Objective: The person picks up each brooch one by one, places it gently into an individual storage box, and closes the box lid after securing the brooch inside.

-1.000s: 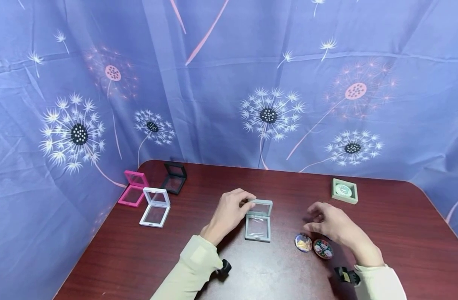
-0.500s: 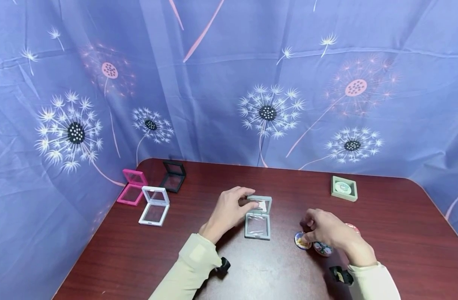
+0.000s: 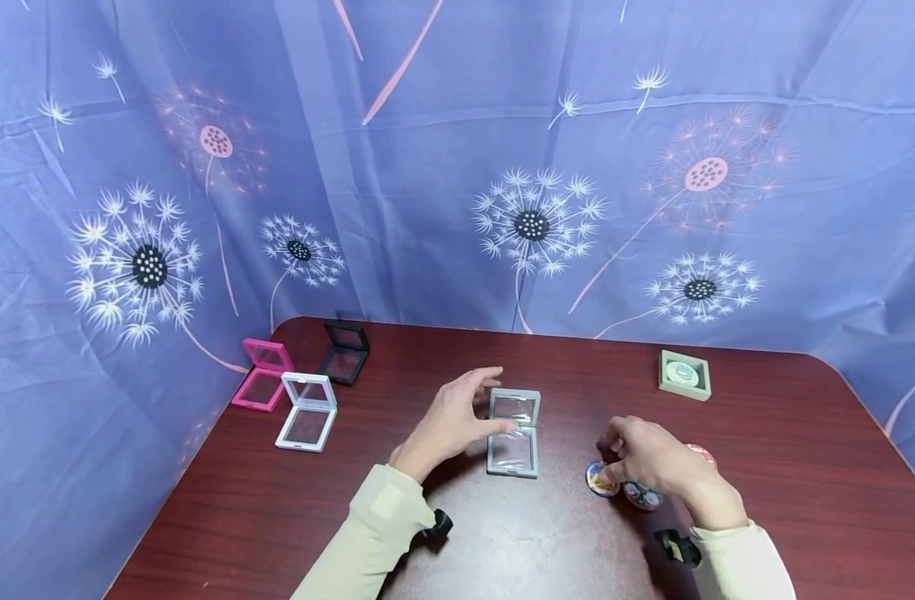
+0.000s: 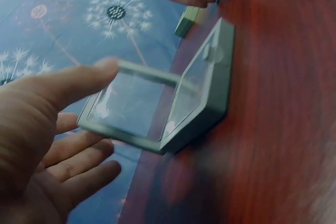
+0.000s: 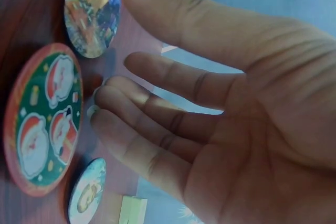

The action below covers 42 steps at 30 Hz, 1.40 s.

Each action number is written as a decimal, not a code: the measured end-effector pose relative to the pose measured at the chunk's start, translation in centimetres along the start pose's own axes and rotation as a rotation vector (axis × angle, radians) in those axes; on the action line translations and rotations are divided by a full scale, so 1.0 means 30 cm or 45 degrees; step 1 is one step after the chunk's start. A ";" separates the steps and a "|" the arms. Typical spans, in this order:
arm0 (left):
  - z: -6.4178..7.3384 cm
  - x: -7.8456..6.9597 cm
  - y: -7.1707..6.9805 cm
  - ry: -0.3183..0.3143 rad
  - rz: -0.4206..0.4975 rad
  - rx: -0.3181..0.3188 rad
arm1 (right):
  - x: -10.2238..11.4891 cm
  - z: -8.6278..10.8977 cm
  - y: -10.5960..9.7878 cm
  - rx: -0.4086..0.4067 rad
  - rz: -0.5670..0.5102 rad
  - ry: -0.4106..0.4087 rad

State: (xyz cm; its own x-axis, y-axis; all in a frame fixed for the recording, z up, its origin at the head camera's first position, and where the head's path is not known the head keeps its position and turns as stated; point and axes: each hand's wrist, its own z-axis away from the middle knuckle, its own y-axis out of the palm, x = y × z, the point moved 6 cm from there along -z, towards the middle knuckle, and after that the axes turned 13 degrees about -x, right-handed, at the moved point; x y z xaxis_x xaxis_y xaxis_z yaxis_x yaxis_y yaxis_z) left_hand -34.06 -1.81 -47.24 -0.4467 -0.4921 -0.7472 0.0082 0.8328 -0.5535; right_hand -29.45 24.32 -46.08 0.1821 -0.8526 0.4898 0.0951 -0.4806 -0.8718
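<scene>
So going off the grey-green case (image 3: 534, 452) as the landmark: the blue disc (image 5: 92, 14) lies to its right and a touch nearer the person. The right hand (image 3: 652, 458) is clearly the nearer one, with its thumb tip right at the disc's edge on the case-facing side. No long axis to worry about, the thing's basically round. Thumb and fingers look apart and loosely bent, not clamped on anything, though I honestly can't tell if the thumb is touching.

The left hand (image 3: 457, 421) is at the left side of the case, thumb in front of it, other fingers spread behind. Can't tell about contact there either.

The case is two squarish frames, probably plastic, with clear shiny film windows, hinged open with the lid tilted up at the back.

Both discs to its right have glossy printed faces. The Santa disc (image 5: 43, 119) is green with a red rim, farther right of the case than the blue one. The pale green box (image 3: 684, 375) sits behind and right of the case, all on dark red, grainy, slightly shiny wood-look tabletop (image 3: 225, 517).
</scene>
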 end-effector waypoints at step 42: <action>0.083 0.090 0.082 -0.090 0.204 0.305 | -0.003 0.004 0.011 0.022 -0.017 0.013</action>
State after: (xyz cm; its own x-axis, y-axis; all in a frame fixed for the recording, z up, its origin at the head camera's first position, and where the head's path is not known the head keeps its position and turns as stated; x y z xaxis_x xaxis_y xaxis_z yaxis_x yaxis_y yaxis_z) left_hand -33.01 -1.71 -51.54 -0.3595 -0.3828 -0.8510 0.2881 0.8219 -0.4915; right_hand -29.31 24.26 -46.42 0.1709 -0.8482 0.5013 0.1140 -0.4883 -0.8652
